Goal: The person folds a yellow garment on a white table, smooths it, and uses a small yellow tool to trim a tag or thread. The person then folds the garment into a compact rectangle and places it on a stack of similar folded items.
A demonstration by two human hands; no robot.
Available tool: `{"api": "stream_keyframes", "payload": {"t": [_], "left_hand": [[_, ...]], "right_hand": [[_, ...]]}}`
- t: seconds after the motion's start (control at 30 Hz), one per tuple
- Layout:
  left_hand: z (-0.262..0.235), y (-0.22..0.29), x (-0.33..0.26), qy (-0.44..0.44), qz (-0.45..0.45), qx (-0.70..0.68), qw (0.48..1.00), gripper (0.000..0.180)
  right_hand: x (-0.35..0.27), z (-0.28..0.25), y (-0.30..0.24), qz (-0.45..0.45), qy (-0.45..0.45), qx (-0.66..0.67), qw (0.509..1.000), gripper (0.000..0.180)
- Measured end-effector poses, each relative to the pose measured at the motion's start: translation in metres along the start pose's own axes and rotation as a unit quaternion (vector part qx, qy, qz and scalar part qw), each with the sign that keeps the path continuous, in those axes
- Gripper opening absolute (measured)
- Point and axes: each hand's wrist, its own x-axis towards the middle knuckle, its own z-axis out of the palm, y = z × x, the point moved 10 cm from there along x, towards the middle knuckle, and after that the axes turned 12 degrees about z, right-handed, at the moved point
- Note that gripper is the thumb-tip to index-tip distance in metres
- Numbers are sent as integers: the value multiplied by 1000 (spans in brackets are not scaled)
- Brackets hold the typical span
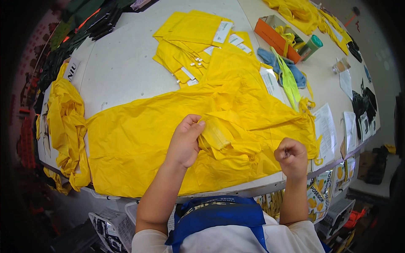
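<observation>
A large yellow garment [139, 143] of thin, crinkled fabric is spread over the front of the table. My left hand [184, 141] pinches a fold of it between thumb and fingers, next to a paler, see-through patch [217, 134]. To the right, my right hand [292, 158] is curled closed above the garment's right part. A small dark bit shows inside its fingers, too little to name. Folded yellow garments [190, 27] with white labels lie in a pile behind, touching the spread one.
A bunched yellow garment [67, 122] hangs over the table's left edge. At the back right stand an orange box [276, 40] and a green canister [311, 47], near blue denim cloth [297, 76] and a lime strip [287, 80]. Paper sheets [325, 130] lie at the right.
</observation>
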Motion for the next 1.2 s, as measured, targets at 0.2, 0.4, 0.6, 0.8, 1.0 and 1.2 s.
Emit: {"api": "stream_keyframes", "payload": {"t": [0.2, 0.4, 0.6, 0.8, 1.0, 1.2], "left_hand": [[24, 13, -17, -83, 27, 156, 984, 10], [40, 20, -31, -161, 42, 274, 947, 18], [40, 3, -46, -195, -98, 82, 972, 22], [35, 1, -48, -159, -90, 105, 978, 23], [44, 5, -51, -212, -61, 227, 949, 24], [46, 12, -50, -222, -28, 279, 934, 24]], "right_hand": [[26, 35, -34, -62, 85, -217, 970, 35], [54, 107, -33, -104, -14, -465, 879, 23], [48, 87, 31, 202, -122, -155, 959, 16], [26, 114, -53, -183, -3, -440, 879, 21], [10, 139, -53, -224, 6, -561, 797, 25], [3, 151, -41, -168, -76, -493, 850, 22]]}}
